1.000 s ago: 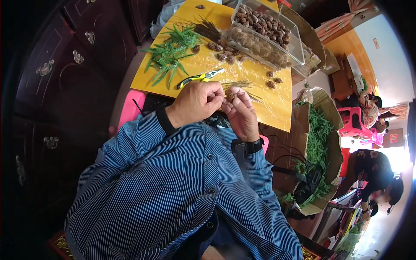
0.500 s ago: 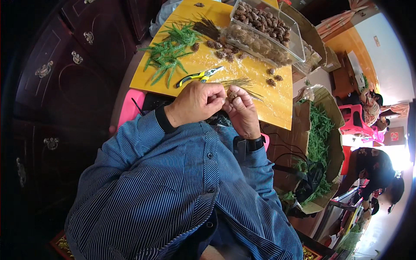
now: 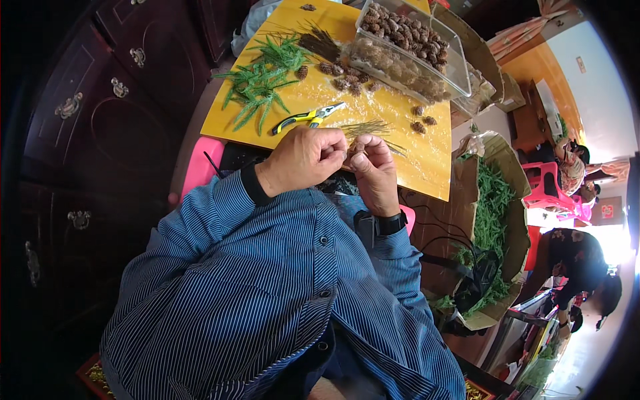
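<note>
My right hand [image 3: 375,168] is closed around a small brown pine cone [image 3: 356,149], mostly covered by its thumb and fingers. Right against it, my left hand [image 3: 303,159] is curled with thumb and forefinger pinched; what sits between them is hidden. Just beyond my left hand, pliers [image 3: 308,118] with yellow and black handles lie on the yellow table [image 3: 400,173], jaws pointing right. Thin dark wire-like stems [image 3: 367,127] are strewn past my fingertips.
Green artificial sprigs [image 3: 263,83] lie at the table's left, near a bundle of dark stems [image 3: 319,44]. A clear plastic bin [image 3: 427,80] of pine cones stands at the back. Loose cones [image 3: 345,81] are scattered beside it. At right, a cardboard box [image 3: 520,260] holds more greenery.
My right hand has turned slightly, and its fingers now cover more of the pine cone. My left hand stays pinched in nearly the same place.
</note>
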A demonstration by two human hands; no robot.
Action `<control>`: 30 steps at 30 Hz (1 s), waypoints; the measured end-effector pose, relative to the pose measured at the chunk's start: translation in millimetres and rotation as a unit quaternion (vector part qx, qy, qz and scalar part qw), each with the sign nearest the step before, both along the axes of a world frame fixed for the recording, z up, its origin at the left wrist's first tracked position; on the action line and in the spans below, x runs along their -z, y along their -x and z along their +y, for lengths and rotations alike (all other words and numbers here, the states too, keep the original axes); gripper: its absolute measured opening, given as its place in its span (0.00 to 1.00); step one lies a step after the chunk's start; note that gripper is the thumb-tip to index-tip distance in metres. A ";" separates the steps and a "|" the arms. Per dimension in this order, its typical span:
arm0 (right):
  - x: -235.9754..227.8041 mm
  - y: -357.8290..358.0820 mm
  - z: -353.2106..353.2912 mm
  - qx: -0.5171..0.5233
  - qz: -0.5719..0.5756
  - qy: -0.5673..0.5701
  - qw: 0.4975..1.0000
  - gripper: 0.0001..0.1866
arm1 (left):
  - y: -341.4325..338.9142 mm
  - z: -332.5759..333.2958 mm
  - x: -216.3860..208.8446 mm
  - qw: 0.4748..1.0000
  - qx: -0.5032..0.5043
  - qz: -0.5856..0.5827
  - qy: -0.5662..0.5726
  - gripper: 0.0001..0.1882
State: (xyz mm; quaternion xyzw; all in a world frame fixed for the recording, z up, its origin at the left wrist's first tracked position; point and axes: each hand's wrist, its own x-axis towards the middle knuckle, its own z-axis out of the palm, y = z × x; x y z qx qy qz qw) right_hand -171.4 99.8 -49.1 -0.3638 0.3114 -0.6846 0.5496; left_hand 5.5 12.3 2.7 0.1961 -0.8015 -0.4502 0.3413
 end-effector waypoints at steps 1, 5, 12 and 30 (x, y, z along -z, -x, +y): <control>0.1 0.1 -0.2 0.000 0.003 0.004 1.000 0.18 | 0.1 -0.3 1.1 1.000 0.000 0.000 0.000 0.04; -1.9 -2.0 0.4 0.003 0.014 0.005 1.000 0.17 | 0.8 -2.6 6.8 1.000 0.006 0.002 -0.029 0.04; -8.9 -4.7 4.0 -0.016 -0.006 -0.014 1.000 0.14 | -0.3 -2.6 8.0 1.000 0.003 -0.007 -0.019 0.04; -18.7 -16.5 4.1 0.002 -0.004 -0.048 0.999 0.13 | 0.5 0.9 3.7 0.997 -0.054 -0.032 0.054 0.03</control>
